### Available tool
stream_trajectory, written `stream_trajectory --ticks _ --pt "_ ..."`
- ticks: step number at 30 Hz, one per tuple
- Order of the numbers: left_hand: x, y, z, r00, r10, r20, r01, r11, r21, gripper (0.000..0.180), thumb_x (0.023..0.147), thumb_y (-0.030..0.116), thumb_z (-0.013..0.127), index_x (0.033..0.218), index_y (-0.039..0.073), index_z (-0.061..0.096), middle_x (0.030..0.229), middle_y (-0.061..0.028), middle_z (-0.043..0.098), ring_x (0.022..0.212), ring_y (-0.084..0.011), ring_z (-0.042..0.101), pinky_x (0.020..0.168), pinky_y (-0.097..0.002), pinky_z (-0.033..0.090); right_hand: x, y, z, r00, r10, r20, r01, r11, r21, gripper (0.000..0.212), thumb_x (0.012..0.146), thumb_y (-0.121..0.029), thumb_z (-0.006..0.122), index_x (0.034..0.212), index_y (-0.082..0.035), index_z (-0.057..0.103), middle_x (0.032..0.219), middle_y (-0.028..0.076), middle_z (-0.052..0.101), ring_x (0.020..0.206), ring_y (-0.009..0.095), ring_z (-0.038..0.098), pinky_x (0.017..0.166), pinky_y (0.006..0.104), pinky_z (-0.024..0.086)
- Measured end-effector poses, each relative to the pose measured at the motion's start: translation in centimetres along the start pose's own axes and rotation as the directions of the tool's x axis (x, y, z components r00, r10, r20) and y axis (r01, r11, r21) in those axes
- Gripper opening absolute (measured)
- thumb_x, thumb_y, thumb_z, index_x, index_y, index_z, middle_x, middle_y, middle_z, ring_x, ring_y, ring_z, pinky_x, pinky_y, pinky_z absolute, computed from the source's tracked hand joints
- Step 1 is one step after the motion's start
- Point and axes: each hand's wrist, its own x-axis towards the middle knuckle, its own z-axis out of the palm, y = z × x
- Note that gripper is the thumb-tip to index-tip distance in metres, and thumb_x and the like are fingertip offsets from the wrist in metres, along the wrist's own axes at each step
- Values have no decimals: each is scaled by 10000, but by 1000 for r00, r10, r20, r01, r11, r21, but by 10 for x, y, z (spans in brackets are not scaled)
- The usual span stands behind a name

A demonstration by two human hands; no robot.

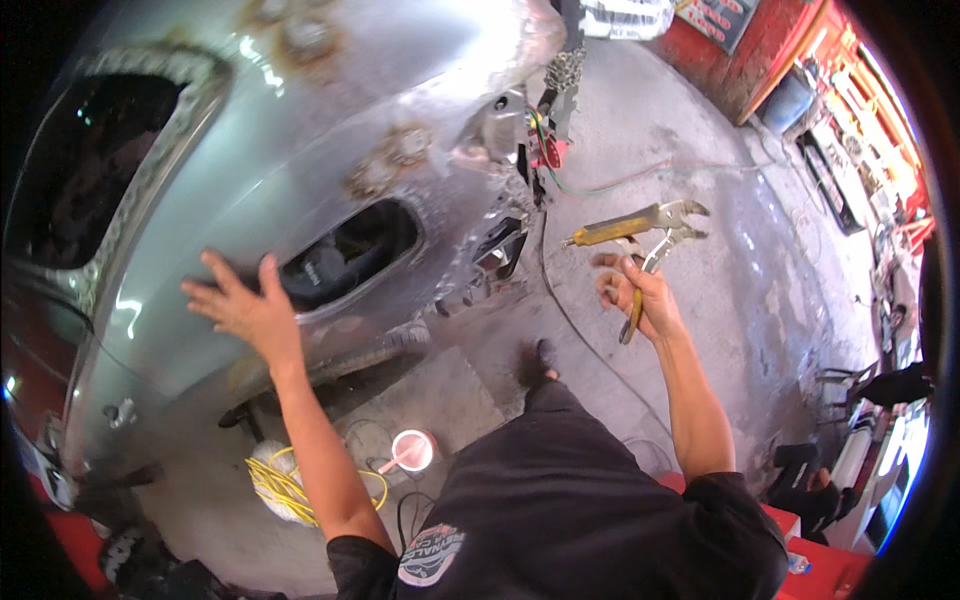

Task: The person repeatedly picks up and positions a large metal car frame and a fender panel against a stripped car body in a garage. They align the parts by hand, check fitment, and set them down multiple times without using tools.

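Spreading empty beside the edge of an oval opening [352, 255] in the metal panel [270, 195], perhaps for support, the left hand [246, 310] leaves the right hand [649, 299] grasping locking pliers [622, 229]

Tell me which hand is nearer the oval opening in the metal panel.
Left. The left hand is spread over the metal panel, just left of the oval opening; the right hand is well to its right, holding locking pliers.

You have two bare hands [243, 312] [650, 297], one pair of yellow-handled steel locking pliers [630, 225], one round white tub [428, 455] and one coiled yellow cord [275, 487].
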Motion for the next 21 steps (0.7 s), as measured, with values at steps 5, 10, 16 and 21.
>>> stream_trajectory --ticks 5,10,16,21 --pt "1 4 0 998 61 -15 -62 997 -35 798 984 441 633 1618 135 258 1647 -339 67 1523 -515 100 1206 -580 192 88 10 -88 999 5 -51 -3 999 46 771 926 -42 625 1567 -15 198 1488 169 416 1452 401 367 1111 667 378" --pt "8 11 15 998 -66 14 66 997 -30 730 1064 451 484 1624 76 203 1681 -254 70 1565 -374 82 1246 -461 160 179 -10 -145 995 51 88 -64 987 150 849 897 -26 639 1596 -38 158 1502 170 432 1440 333 397 1158 615 349" --pt "22 16 29 975 -221 -10 217 967 -136 727 1095 449 390 1622 22 127 1692 -207 84 1568 -334 85 1253 -440 164 251 -50 -169 979 109 170 -155 945 287 573 925 -98 614 1456 -14 415 1390 140 552 1289 294 538 1114 508 417" --pt "17 10 29 932 -362 14 342 867 -364 751 1086 460 417 1641 83 79 1686 -185 143 1525 -325 239 1235 -431 207 282 -38 -177 983 184 4 -168 889 426 483 985 -227 604 1410 -45 464 1236 145 624 1138 298 624 962 480 521"
